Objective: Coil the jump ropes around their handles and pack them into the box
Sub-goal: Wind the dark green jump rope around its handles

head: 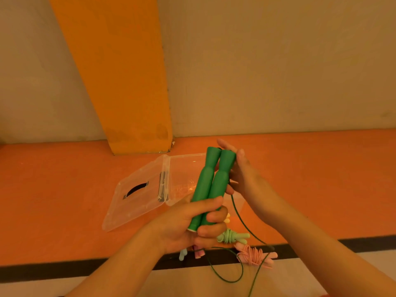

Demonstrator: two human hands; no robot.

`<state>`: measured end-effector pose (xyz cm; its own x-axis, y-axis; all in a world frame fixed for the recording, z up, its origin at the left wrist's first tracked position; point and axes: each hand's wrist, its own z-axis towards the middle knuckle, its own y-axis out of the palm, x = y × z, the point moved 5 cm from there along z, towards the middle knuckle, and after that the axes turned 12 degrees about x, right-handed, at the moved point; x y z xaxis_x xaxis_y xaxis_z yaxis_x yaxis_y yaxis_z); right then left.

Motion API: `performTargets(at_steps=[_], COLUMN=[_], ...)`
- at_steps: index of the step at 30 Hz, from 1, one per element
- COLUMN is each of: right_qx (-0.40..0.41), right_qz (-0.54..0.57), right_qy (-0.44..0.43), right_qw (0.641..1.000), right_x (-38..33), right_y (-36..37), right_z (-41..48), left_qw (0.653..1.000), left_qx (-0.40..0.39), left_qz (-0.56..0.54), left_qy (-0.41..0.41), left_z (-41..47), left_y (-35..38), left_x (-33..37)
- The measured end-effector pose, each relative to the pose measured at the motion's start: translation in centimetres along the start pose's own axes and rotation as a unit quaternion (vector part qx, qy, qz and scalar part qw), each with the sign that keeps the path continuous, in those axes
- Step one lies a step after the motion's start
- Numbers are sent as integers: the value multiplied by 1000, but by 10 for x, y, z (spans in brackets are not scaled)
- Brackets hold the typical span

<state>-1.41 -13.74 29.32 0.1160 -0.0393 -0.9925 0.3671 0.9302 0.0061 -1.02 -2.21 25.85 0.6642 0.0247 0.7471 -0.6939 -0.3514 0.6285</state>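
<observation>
Two smooth green jump-rope handles [209,187], flared at their far ends, are held side by side above the orange surface [64,189]. The left hand [192,226] has its fingers pressed around their near ends; the right hand [240,168] cups the flared ends, fingers loosely curled against them. One thin dark-green cord [242,219] hangs down and loops past the surface's black edge. One clear plastic box [182,179] lies open behind the handles, its flat lid [132,200] folded out to the left. Two coiled ropes lie near: a pale green one [231,236] and a pink one [255,255]. Other pastel handle tips peek out below the left hand.
</observation>
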Motion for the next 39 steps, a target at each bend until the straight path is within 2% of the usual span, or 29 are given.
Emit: performTargets(at_steps=[5,9,12,16,21,24,27,29,33,35,37,39], right_qx=[-16,-45,-32,-28,-26,-23,-67,-89,-100,-129,-133,-101], right_qz=[-64,-125,-101,-123,-138,-129,-111,-133,-214,-304,-410,-458], right_qy=[58,38,38,20,23,57,112,114,114,117,72,23], right_qw=[996,990,994,992,990,990,985,980,965,937,899,883], right_x=[21,31,31,30,29,32,33,32,38,45,48,38], right_y=[10,25,29,26,18,15,17,18,16,16,12,2], right_z=[-10,-27,-29,-24,-22,-22,-28,-30,-32,-37,-36,-30], left_qw=[988,956,943,962,993,996,998,998,990,979,963,945], left_qx=[132,247,279,241,108,78,60,43,135,193,252,309], left_qz=[18,57,94,42,-22,2,36,38,-3,-12,-5,14], left_qy=[81,146,158,118,47,31,8,4,37,67,95,104], left_z=[0,1,0,1,-3,-6,-7,-8,-6,-7,-10,-16], left_y=[-12,-31,-41,-43,-44,-36,-30,-28,-32,-39,-51,-66], left_x=[13,33,41,37,34,32,27,24,27,35,47,57])
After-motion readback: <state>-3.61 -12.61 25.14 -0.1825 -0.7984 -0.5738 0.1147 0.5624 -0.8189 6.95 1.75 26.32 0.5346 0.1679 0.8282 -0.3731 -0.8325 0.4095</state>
